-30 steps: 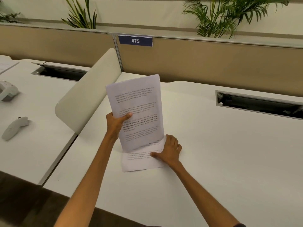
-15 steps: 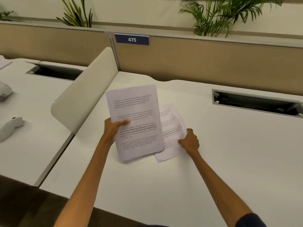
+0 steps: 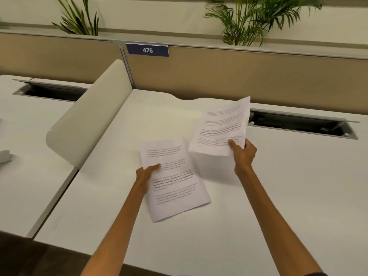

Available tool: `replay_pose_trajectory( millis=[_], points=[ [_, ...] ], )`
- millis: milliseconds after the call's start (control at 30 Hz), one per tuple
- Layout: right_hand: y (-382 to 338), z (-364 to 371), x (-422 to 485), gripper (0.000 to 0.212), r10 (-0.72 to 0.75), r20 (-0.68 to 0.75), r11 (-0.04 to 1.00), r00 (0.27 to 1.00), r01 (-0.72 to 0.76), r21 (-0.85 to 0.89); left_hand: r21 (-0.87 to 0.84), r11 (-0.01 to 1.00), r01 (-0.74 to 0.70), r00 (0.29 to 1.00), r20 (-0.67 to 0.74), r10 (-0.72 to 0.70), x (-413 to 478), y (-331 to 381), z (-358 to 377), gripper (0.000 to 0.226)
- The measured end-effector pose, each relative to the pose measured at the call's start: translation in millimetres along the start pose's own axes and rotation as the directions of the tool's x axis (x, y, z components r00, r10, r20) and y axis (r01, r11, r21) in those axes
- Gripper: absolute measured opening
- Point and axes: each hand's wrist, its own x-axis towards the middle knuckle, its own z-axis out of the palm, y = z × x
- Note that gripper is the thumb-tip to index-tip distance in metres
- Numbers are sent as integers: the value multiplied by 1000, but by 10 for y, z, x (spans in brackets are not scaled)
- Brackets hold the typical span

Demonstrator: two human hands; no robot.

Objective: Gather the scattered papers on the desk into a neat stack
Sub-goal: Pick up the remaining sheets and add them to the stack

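Observation:
My left hand [image 3: 146, 174] grips the left edge of a printed paper stack [image 3: 175, 188], thumb on top; the stack hangs low over the white desk [image 3: 278, 186], tilted with its near corner toward me. My right hand [image 3: 244, 152] holds a second printed sheet [image 3: 223, 128] by its lower right corner, lifted off the desk and angled up to the right of the stack. The two papers are apart, their near corners almost meeting. How many sheets the left stack has I cannot tell.
A curved beige divider [image 3: 87, 120] stands left of the papers. Behind the desk runs a tan partition with a "475" label [image 3: 147, 50]. An open cable slot [image 3: 302, 125] lies right of the lifted sheet. Another desk [image 3: 29, 156] extends left.
My right hand has picked the second sheet up off the desk and raised it to the right. The left hand's stack has lowered and tilted flatter toward the desk.

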Motion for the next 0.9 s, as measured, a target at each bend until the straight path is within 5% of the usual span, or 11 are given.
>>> replay_pose_trajectory(
  millis=[233, 533, 633, 700, 767, 900],
  points=[
    [573, 53, -367, 57, 158, 96, 945, 983, -123, -302, 16, 999, 51, 998, 23, -52, -17, 106, 236, 54],
    [1010, 165, -611, 68, 63, 314, 640, 947, 203, -741, 84, 978, -189, 975, 130, 177, -20, -141, 366, 51],
    [934, 182, -482, 78, 96, 280, 732, 955, 123, -670, 80, 955, -286, 937, 234, 260, -39, -79, 349, 48],
    [747, 182, -352, 83, 199, 282, 903, 939, -64, -426, 72, 945, -320, 911, 299, 285, -73, 56, 323, 49],
    [493, 157, -228, 78, 234, 382, 965, 894, -166, -202, 37, 938, -344, 882, 355, 309, -128, 237, 316, 49],
    [22, 108, -195, 54, 56, 585, 998, 809, -23, -65, 26, 893, -449, 825, 396, 403, -313, 621, 401, 51]
  ],
)
